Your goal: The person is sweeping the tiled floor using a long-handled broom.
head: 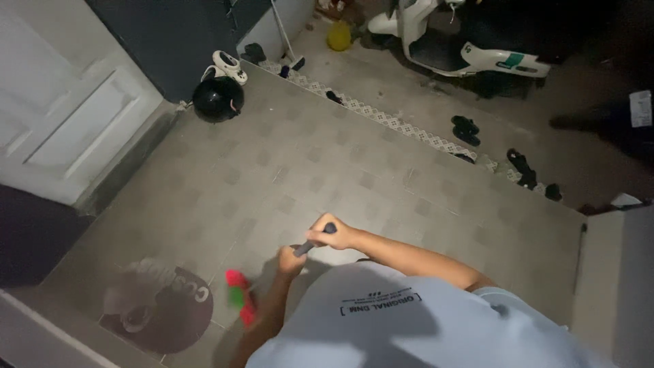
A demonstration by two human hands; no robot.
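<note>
both hands point(332, 234) grip a broom handle point(310, 244), its head point(240, 304) blurred.

Both hands, left hand point(290, 259) and right hand point(332, 235), around a dark broom handle point(312, 244) above tiled floor point(306, 170)

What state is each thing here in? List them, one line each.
Left hand: closed around the lower part of the handle.
Right hand: closed around the handle's top end.
Dark handle: held tilted, in both hands.
Red and green head: down at the tiled floor.
Black helmet: resting on the floor by the wall.
White door: panelled; open or shut cannot be told.
White scooter: parked.
Dark sandals: lying loose outside.
</note>
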